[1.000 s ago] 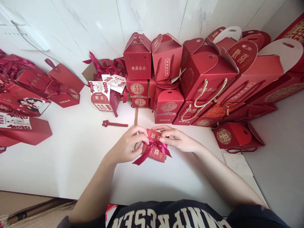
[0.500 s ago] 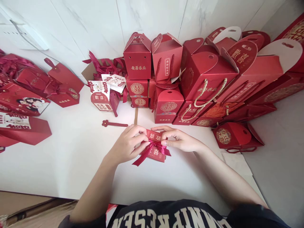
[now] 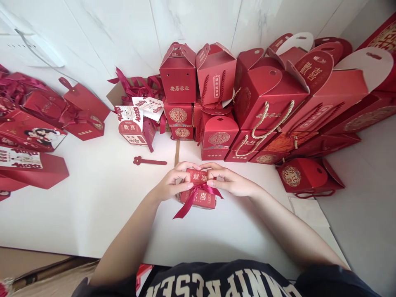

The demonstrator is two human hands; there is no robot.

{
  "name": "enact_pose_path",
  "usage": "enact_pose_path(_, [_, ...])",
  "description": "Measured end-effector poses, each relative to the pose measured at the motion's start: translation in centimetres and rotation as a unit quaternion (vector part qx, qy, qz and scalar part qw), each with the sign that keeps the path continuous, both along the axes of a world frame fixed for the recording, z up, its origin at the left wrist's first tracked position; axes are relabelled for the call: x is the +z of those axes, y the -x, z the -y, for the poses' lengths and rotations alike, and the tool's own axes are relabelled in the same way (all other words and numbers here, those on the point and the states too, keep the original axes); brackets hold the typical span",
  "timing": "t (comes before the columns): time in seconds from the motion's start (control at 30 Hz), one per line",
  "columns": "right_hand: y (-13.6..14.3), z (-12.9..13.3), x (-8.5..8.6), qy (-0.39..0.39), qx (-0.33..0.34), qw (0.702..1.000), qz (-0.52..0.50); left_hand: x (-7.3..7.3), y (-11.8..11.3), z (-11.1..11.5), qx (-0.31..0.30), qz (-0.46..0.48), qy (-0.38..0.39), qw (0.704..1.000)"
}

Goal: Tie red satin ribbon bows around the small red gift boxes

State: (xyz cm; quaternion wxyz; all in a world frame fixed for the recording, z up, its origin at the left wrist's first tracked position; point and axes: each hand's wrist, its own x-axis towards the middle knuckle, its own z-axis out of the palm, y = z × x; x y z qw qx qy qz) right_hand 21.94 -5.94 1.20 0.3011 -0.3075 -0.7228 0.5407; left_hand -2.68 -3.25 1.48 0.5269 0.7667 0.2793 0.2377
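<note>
A small red gift box [image 3: 206, 200] with gold lettering is in front of me at the middle of the white table. A dark red satin ribbon [image 3: 185, 209] is tied in a bow across it, one tail hanging toward me. My left hand [image 3: 171, 183] grips the box's left side, thumb by the knot and fingers along the far edge. From the other side my right hand [image 3: 233, 180] holds it, thumb on top near the bow and fingers curled behind. Beyond my left hand lies a flat red strip with a flower-shaped end [image 3: 150, 161].
Stacked red boxes with rope handles [image 3: 272, 95] line the wall from centre to right. An open carton of red ribbons [image 3: 139, 88] stands behind a small double-happiness box [image 3: 133, 134]. More red boxes [image 3: 46, 111] are on the left. White paper [image 3: 309, 211] lies at the right edge.
My left hand has moved from the ribbon to the box's left side. My right fingers have closed in around the other side, and more of the box's top shows.
</note>
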Motion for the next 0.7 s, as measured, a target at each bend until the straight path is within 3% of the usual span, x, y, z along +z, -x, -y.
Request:
enact_pose_path(0.13, [0.0, 0.0, -0.1, -0.004, -0.008, 1.0, 0.0, -0.7, -0.2, -0.2, 0.004, 0.054, 0.075, 0.996])
enact_pose_path(0.27, [-0.1, 0.0, 0.6, -0.032, -0.022, 0.999, 0.007, -0.4, -0.1, -0.2, -0.008, 0.038, 0.049, 0.998])
enact_pose_path(0.47, [-0.8, 0.8, 2.0, -0.128, -0.103, 0.985, 0.055, 0.0, 0.3, -0.3, -0.014, 0.033, 0.066, 0.997])
enact_pose_path(0.7, [0.2, 2.2, 2.8, -0.212, -0.085, 0.96, 0.163, -0.8, -0.2, 0.0, 0.028, 0.03, 0.046, 0.998])
